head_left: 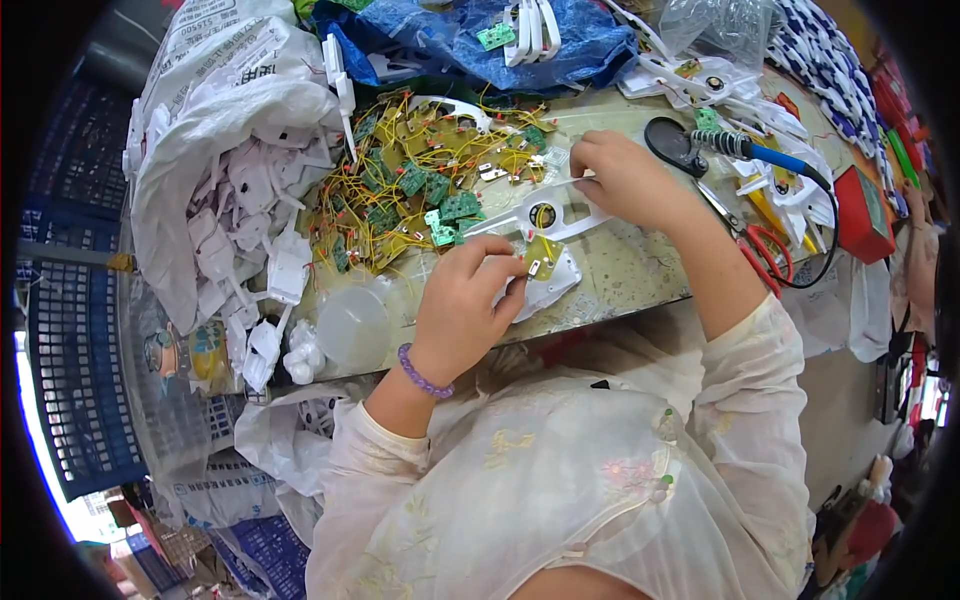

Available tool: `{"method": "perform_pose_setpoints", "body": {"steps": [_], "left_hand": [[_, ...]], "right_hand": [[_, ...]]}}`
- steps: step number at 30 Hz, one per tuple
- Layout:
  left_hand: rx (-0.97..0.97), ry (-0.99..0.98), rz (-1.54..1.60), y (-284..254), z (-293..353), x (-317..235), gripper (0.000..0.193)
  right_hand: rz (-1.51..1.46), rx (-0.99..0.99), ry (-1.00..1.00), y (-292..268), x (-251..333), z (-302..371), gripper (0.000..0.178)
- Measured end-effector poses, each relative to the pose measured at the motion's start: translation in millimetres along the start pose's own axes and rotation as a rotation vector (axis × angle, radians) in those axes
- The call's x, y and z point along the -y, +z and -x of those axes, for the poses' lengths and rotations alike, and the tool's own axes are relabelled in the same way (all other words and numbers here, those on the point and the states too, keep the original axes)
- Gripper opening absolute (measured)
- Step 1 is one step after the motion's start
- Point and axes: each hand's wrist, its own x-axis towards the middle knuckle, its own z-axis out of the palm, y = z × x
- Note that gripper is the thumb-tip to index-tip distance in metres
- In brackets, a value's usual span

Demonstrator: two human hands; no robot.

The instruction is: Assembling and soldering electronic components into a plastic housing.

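Note:
My left hand point(463, 305), a purple bead bracelet at its wrist, is closed with thumb and fingers at the edge of a small yellowish circuit board point(541, 257). That board lies over a white plastic housing point(556, 288). Just beyond it is a white plastic part with a round black speaker point(543, 216) in its middle. My right hand point(625, 180) is pinched above the bench, on a thin pale strand point(550, 186) that runs left from the fingertips. What lies inside the right fingers is partly hidden.
A heap of circuit boards with yellow wires point(400, 190) covers the bench's left half. A sack of white housings point(250, 180) stands left, beside a clear round tub point(353, 327). On the right are a blue soldering iron point(775, 157), red-handled scissors point(765, 255) and a red box point(863, 215).

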Motion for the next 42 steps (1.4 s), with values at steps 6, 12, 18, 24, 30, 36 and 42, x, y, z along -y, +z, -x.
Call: {"method": "perform_pose_setpoints", "body": {"steps": [6, 12, 18, 24, 30, 36, 42], "left_hand": [[-0.093, 0.272, -0.227, 1.3, 16.0, 11.7, 0.023], [-0.054, 0.318, -0.305, -2.3, 34.2, 18.0, 0.021], [-0.047, 0.27, -0.385, -4.4, 40.4, 15.2, 0.025], [0.013, 0.116, -0.452, -3.4, 40.3, 9.1, 0.027], [0.129, 0.012, -0.327, -6.8, 44.2, -2.1, 0.026], [0.081, -0.011, -0.356, -29.6, 57.5, -30.4, 0.025], [0.03, -0.13, -0.163, -18.5, 24.1, -12.1, 0.059]], "right_hand": [[-0.339, -0.002, 0.128, -2.7, 29.4, 25.7, 0.019], [-0.446, -0.225, -0.031, 18.5, 53.1, 40.6, 0.022], [-0.669, -0.234, 0.054, 36.9, 61.0, 41.3, 0.023], [-0.759, -0.157, -0.074, 29.8, 61.3, 43.0, 0.019], [-0.864, -0.037, -0.101, 41.2, 50.0, 53.3, 0.022], [-0.8, 0.059, -0.212, 42.1, 38.6, 45.6, 0.026], [-0.64, 0.139, -0.309, 31.6, 39.5, 33.6, 0.031]]}}
